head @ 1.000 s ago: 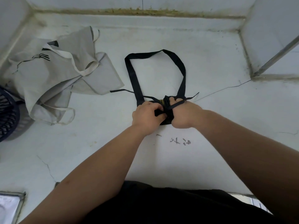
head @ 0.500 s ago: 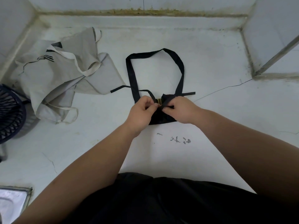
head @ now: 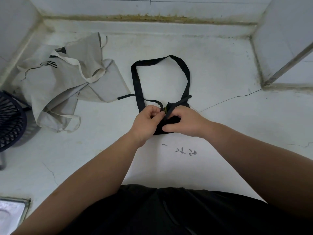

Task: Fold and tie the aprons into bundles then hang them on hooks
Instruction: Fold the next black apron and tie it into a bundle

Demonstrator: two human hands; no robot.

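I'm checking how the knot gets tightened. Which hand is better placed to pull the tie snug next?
Probably the right hand: the tie strap runs from its fingers up to the right, and it rests on the black apron bundle. The left hand pinches the other strap end at the knot.

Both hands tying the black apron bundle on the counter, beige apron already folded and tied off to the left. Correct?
Not quite. In the head view the beige apron lies loose and crumpled, not folded or tied. The left hand and right hand are tying the black apron bundle.
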